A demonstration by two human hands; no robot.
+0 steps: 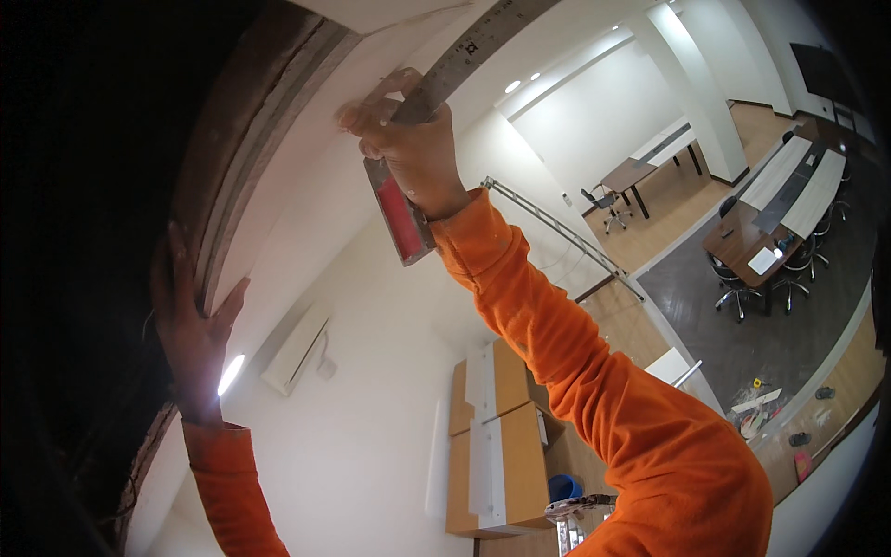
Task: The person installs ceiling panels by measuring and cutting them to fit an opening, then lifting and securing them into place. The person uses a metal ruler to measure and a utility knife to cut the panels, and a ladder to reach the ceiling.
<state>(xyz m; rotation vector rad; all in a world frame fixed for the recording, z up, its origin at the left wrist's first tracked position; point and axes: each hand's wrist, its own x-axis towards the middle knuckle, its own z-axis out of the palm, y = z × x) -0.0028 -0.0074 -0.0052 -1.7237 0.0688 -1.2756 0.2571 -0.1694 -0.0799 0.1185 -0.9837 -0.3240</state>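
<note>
Here, the right grip (418, 144) holds a square (471, 54).

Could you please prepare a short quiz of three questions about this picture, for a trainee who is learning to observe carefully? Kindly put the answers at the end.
1. What does the right grip hold?
A) a paintbrush
B) a ruled metal blade
C) a screwdriver

2. True or false: the left grip is holding a hammer.

3. What colour is the round container on the floor beside the tan cabinet?

Key:
1: B.
2: False; it holds no hammer, and its fingers are spread.
3: Blue.
</note>
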